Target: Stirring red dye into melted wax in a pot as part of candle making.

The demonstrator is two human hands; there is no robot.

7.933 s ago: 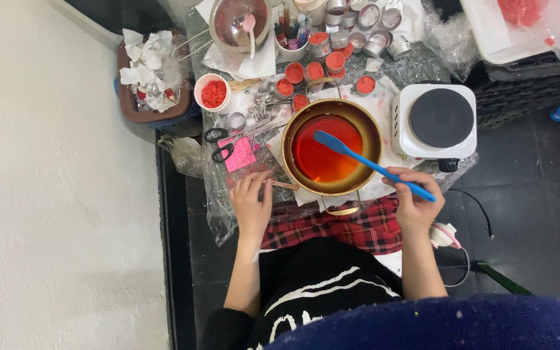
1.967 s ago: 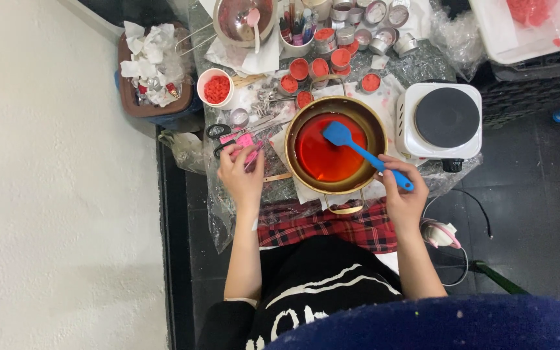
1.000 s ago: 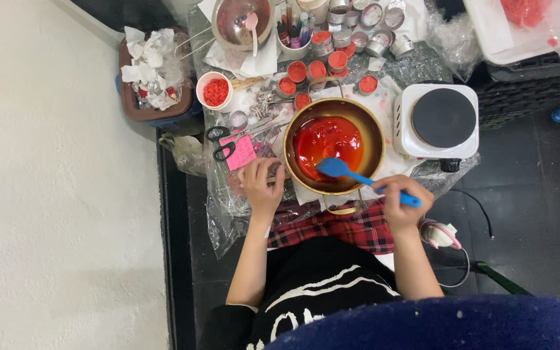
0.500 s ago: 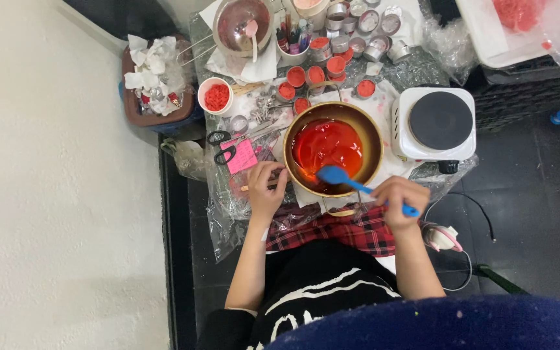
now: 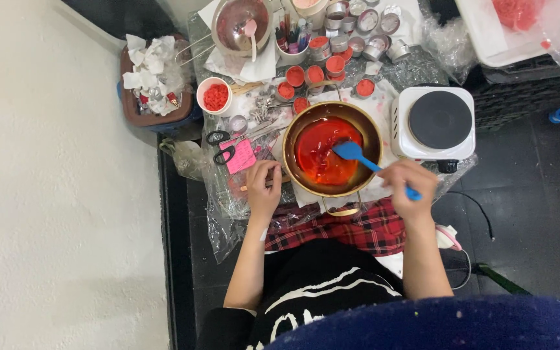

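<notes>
Fingers (image 5: 402, 178) grip blue spatula (image 5: 358, 155) over cluttered, plastic-covered table (image 5: 228, 207) beside white wall (image 5: 59, 194).

Hotplate (image 5: 440, 120) R, scissors (image 5: 228, 144) L.

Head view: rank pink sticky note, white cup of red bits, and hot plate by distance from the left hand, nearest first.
From the left hand:
1. Pink sticky note, just above it, by the scissors.
2. White cup of red bits, farther up, near the table's top left.
3. Hot plate, far across, right of the pot.
</notes>
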